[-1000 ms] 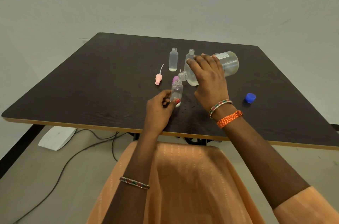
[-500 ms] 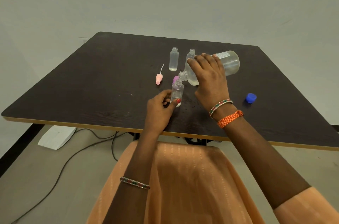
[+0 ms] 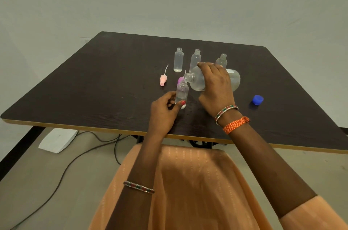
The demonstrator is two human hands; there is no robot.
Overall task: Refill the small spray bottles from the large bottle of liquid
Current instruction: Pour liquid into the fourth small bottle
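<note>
On the dark table (image 3: 94, 82), in the head view, we see the right hand (image 3: 216, 86) curled over the big bottle (image 3: 197, 81), fingers wrapped across its top and thumb below, holding it tipped on its side with the open mouth pointing left. That mouth sits just above and beside the neck of the small bottle (image 3: 181, 92), which stands upright on the table just left of the big bottle. Our view shows the left hand (image 3: 163, 113) pinching the small bottle near its base, thumb in front and curled fingers behind. A little clear liquid lies in the big bottle's lower side.

Behind the big bottle stand three more open bottles: one (image 3: 178, 59) to the far left, one (image 3: 195, 59) directly behind, one (image 3: 221, 60) behind the right hand. A purple cap (image 3: 180, 80) peeks out just left of the big bottle's mouth; a pink nozzle cap (image 3: 163, 79) lies farther left. A blue cap (image 3: 257, 99) rests well to the right.
</note>
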